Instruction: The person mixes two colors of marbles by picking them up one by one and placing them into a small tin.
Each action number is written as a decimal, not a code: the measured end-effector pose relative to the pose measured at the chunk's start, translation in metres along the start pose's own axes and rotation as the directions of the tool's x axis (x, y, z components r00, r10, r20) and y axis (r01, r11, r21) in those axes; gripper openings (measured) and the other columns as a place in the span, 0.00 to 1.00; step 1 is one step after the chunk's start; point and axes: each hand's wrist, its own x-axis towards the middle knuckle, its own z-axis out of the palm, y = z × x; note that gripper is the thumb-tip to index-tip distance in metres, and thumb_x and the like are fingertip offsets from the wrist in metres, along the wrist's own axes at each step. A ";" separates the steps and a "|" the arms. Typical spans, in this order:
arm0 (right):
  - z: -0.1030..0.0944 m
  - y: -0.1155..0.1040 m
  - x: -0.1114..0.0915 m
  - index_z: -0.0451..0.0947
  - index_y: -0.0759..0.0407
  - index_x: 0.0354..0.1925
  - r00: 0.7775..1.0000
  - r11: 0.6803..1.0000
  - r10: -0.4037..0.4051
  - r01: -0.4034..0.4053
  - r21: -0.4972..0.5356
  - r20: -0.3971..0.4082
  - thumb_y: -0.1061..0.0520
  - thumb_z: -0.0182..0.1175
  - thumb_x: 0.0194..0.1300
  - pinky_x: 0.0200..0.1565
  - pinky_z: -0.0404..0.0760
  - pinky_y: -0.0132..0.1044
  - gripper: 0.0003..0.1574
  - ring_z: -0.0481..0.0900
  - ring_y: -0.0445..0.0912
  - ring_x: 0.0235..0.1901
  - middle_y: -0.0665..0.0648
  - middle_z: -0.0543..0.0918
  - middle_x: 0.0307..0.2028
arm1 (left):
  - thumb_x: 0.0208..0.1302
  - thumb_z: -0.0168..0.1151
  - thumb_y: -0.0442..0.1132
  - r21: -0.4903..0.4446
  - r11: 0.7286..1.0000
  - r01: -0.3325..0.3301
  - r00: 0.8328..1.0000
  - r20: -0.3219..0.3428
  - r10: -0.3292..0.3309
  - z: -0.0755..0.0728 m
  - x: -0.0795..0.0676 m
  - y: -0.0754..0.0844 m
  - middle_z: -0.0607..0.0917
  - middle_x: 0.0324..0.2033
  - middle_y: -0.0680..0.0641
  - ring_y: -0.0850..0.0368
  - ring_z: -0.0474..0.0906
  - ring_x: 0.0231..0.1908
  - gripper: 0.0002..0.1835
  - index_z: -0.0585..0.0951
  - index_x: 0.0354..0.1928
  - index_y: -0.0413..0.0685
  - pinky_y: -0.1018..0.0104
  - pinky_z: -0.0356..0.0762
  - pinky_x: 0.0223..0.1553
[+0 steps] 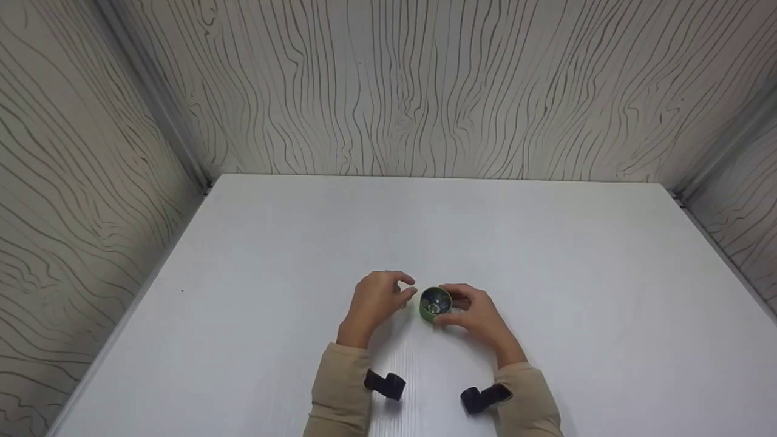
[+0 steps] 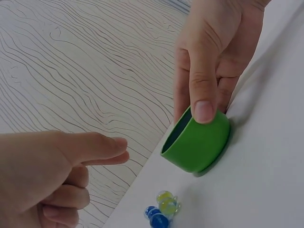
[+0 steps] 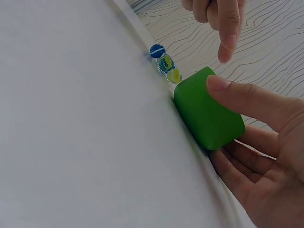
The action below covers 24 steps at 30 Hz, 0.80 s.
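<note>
Head view: green cup (image 1: 427, 314) between hands (image 1: 374, 298) (image 1: 481, 312), right gripping, left near.

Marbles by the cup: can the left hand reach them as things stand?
Likely yes: the left hand appears empty and close to the marbles, nothing visibly blocks them in the wrist views, and the right hand holds the cup beside them.

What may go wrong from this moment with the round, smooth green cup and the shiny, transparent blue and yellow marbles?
The marbles lie loose beside the cup, so a light touch might send them rolling across the smooth white table. The left hand has its fingertips close to the cup and may bump it. The right hand has its thumb near the rim; an uneven push there could tip the cup.
</note>
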 end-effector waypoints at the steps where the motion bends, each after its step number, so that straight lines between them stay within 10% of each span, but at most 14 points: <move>1: 0.000 0.000 0.000 0.72 0.70 0.59 1.000 1.000 0.001 -0.001 0.000 0.000 0.57 0.74 0.49 0.59 0.76 0.46 0.41 0.79 0.62 0.57 0.71 0.78 0.57 | 0.62 0.64 0.45 -0.001 1.000 0.004 1.000 0.000 -0.004 -0.001 0.000 -0.001 0.89 0.30 0.47 0.59 0.80 0.28 0.11 0.86 0.44 0.52 0.68 0.75 0.31; 10: -0.001 -0.002 -0.001 0.71 0.69 0.60 1.000 1.000 0.003 -0.003 0.016 0.008 0.56 0.75 0.49 0.60 0.76 0.45 0.42 0.78 0.62 0.58 0.71 0.77 0.58 | 0.61 0.65 0.45 0.014 1.000 0.005 0.999 -0.036 -0.005 -0.008 -0.003 -0.008 0.85 0.27 0.48 0.64 0.65 0.23 0.11 0.87 0.42 0.50 0.74 0.62 0.25; 24: 0.000 -0.004 -0.003 0.71 0.70 0.60 1.000 1.000 0.002 -0.002 0.003 0.003 0.57 0.75 0.49 0.60 0.76 0.45 0.42 0.78 0.62 0.58 0.71 0.76 0.58 | 0.59 0.67 0.46 0.016 0.997 0.077 0.997 -0.001 -0.077 -0.012 -0.005 -0.016 0.86 0.29 0.47 0.61 0.69 0.27 0.10 0.88 0.38 0.50 0.70 0.67 0.29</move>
